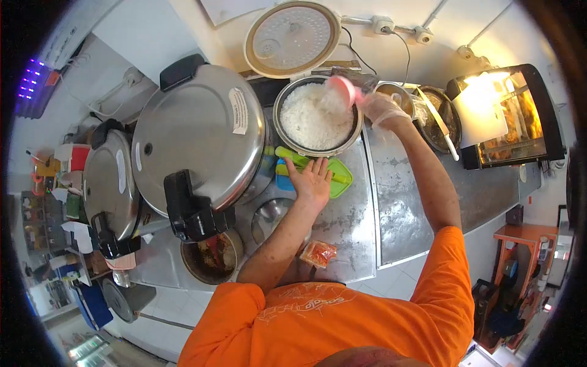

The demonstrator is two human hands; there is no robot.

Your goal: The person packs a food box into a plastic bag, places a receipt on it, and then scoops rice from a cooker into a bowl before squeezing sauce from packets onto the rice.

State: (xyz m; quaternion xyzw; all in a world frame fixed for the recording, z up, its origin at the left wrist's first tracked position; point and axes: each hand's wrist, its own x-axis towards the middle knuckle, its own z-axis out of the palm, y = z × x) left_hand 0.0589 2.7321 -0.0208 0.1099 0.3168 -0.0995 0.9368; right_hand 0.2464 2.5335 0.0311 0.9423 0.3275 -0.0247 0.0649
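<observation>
My right hand (382, 109), in a clear plastic glove, grips a pink scoop (342, 90) above the right side of an open pot (284, 136). White rice (313, 119) fills much of the pot, and some lies in or at the scoop, blurred. My left hand (313, 180) is bare, palm up with fingers spread, just below the pot's front rim. It holds nothing. Beneath and beside it are a green tray-like item (341, 178) and a blue one (283, 177). The pot's round lid (292, 40) stands raised behind it.
Large lidded metal cookers (199, 134) stand left. A pot with brown contents (211, 257), a metal bowl (269, 217) and a red-filled packet (318, 252) are nearer me. A knife (441, 125) rests across a dark pan at right, beside a lit glass-fronted oven (510, 131).
</observation>
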